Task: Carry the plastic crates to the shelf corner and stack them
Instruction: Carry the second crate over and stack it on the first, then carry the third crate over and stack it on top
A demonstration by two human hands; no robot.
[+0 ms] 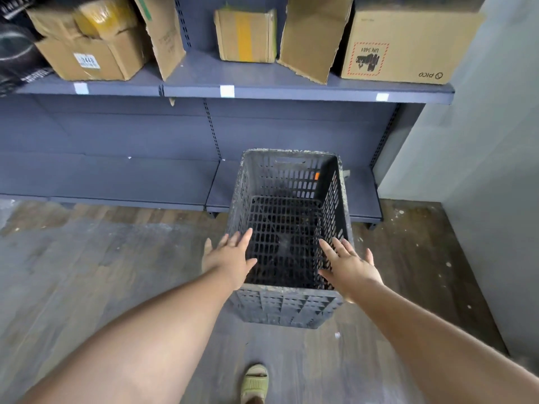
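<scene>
One black plastic crate (pixel 288 237) before me, far end on bottom shelf (pixel 116 182). My left hand (pixel 230 258), right hand (pixel 350 265): fingers spread straight over its near rim, gripping nothing. Five cardboard boxes (pixel 246 36) on upper shelf.

Storeroom: metal shelving (pixel 233 83) holding cardboard boxes (pixel 246 36).

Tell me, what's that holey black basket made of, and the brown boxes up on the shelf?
The crate looks like moulded hard plastic, matte and dirty: its walls are a regular grid of slots, with pale specks on the rim. The boxes look like plain brown cardboard: torn, bent flaps and printed labels. The shelf seems to be painted metal, though that is less certain.
</scene>
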